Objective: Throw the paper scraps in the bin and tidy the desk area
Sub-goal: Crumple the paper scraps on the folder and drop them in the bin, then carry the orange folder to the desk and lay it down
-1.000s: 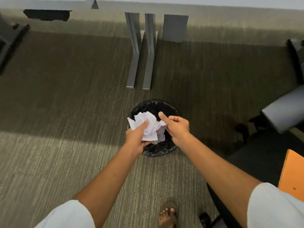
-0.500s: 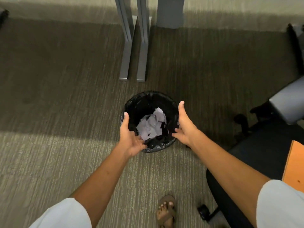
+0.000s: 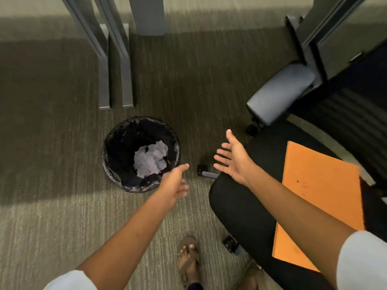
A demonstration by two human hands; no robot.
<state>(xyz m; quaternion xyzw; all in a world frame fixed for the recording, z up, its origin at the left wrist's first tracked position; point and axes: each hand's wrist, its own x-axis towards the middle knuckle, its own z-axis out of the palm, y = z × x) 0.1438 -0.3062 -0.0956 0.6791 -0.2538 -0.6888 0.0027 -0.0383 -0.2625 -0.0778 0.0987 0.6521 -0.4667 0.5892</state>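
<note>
A round bin (image 3: 117, 147) lined with a black bag stands on the carpet at centre left. White paper scraps (image 3: 150, 161) lie heaped inside it. My left hand (image 3: 174, 184) hovers just right of the bin's near rim, fingers loose and holding nothing. My right hand (image 3: 232, 158) is further right, above the carpet by the chair, palm up with fingers spread and empty.
A black office chair (image 3: 247, 208) sits at right with an orange folder (image 3: 314, 197) on its seat and a grey armrest (image 3: 280, 94) behind. Grey desk legs (image 3: 115, 80) stand behind the bin. My sandalled foot (image 3: 188, 256) is on the carpet below.
The paper scraps left my hands and dropped into the bin. Both hands then pulled away to the right of the bin, and the view swung right, bringing the chair in.
</note>
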